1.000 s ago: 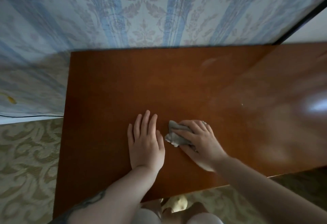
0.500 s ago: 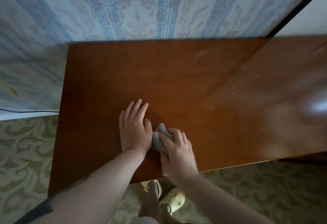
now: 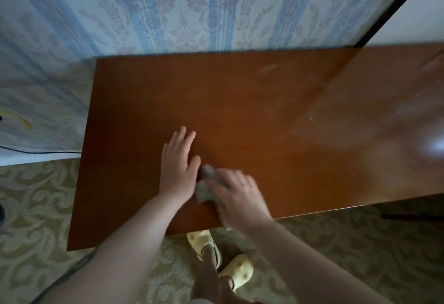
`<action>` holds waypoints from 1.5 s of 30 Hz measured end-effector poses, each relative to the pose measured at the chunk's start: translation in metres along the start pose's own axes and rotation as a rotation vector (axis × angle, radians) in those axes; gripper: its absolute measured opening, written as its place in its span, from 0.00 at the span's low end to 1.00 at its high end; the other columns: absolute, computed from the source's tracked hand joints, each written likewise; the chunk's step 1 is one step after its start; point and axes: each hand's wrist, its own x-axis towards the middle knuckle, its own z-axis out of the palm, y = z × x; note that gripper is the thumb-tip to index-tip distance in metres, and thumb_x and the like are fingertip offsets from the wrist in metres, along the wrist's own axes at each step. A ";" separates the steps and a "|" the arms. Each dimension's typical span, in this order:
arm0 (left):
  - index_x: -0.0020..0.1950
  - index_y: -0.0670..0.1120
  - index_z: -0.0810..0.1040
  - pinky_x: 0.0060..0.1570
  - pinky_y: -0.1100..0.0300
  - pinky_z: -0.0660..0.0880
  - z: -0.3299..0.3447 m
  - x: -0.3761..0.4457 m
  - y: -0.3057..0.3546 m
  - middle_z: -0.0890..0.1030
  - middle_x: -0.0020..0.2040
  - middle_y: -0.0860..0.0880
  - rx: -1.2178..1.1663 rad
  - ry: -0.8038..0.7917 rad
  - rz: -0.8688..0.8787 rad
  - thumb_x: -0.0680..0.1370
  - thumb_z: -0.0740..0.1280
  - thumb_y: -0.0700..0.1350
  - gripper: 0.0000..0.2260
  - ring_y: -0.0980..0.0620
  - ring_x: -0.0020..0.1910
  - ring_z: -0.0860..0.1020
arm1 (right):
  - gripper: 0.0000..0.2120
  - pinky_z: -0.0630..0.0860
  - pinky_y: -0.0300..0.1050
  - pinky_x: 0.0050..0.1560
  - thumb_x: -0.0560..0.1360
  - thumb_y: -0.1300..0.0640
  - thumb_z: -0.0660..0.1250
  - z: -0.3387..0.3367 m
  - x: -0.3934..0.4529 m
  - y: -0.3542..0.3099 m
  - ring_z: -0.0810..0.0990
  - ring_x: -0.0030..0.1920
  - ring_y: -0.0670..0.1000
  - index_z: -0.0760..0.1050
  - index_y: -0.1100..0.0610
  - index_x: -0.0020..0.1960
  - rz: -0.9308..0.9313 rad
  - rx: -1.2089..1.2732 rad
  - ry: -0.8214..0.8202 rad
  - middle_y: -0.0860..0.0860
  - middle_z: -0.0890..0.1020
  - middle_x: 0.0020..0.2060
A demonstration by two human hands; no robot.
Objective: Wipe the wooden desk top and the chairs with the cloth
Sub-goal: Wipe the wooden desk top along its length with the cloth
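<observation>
The wooden bench (image 3: 264,116) is set against the patterned wallpaper (image 3: 192,8) and stands on a patterned carpet (image 3: 36,219). Faint smears are visible on its far right part, so that area is judged not yet wiped. No chairs are identifiable in view. The left hand (image 3: 179,166) is laid flat on the bench top, fingers straight and together, as a brace. The right hand (image 3: 237,198) is closed around the grey cloth (image 3: 205,186), which is pressed to the surface just beside the left thumb, near the front edge. Compared with a second ago, the cloth has been drawn leftward and toward the front edge, until it touches the left hand. The wiping stroke is therefore judged to be in progress on the near-centre zone. Yellow slippers (image 3: 236,270) are seen below the edge.
</observation>
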 end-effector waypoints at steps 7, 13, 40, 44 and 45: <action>0.77 0.50 0.61 0.75 0.52 0.43 0.048 -0.032 0.059 0.56 0.79 0.50 0.076 0.280 -0.348 0.80 0.60 0.44 0.24 0.50 0.78 0.49 | 0.28 0.72 0.56 0.50 0.60 0.63 0.75 0.004 -0.023 -0.009 0.67 0.56 0.55 0.77 0.50 0.60 0.725 0.054 0.237 0.53 0.75 0.56; 0.78 0.50 0.58 0.74 0.50 0.43 0.060 -0.016 0.069 0.55 0.79 0.49 0.157 0.288 -0.443 0.82 0.55 0.47 0.23 0.49 0.78 0.49 | 0.31 0.72 0.58 0.54 0.62 0.66 0.74 -0.022 -0.020 0.077 0.66 0.60 0.56 0.76 0.51 0.63 0.520 -0.058 0.173 0.53 0.74 0.60; 0.75 0.49 0.62 0.74 0.44 0.50 0.071 -0.009 0.067 0.60 0.77 0.46 0.319 0.284 -0.466 0.80 0.53 0.47 0.22 0.46 0.76 0.55 | 0.28 0.69 0.58 0.60 0.69 0.64 0.70 -0.027 0.008 0.103 0.66 0.64 0.55 0.72 0.52 0.68 0.604 0.020 0.124 0.52 0.73 0.64; 0.75 0.49 0.60 0.74 0.44 0.49 0.071 -0.009 0.067 0.59 0.77 0.47 0.313 0.276 -0.454 0.80 0.51 0.47 0.22 0.46 0.77 0.53 | 0.28 0.71 0.56 0.55 0.65 0.64 0.73 -0.015 -0.015 0.059 0.67 0.60 0.55 0.75 0.52 0.64 0.819 -0.033 0.226 0.52 0.75 0.61; 0.75 0.49 0.61 0.74 0.44 0.49 0.071 -0.009 0.068 0.59 0.77 0.47 0.304 0.280 -0.455 0.80 0.52 0.47 0.22 0.46 0.77 0.53 | 0.30 0.72 0.56 0.54 0.64 0.63 0.74 -0.012 -0.012 0.048 0.67 0.59 0.55 0.75 0.52 0.64 0.749 -0.036 0.198 0.52 0.75 0.60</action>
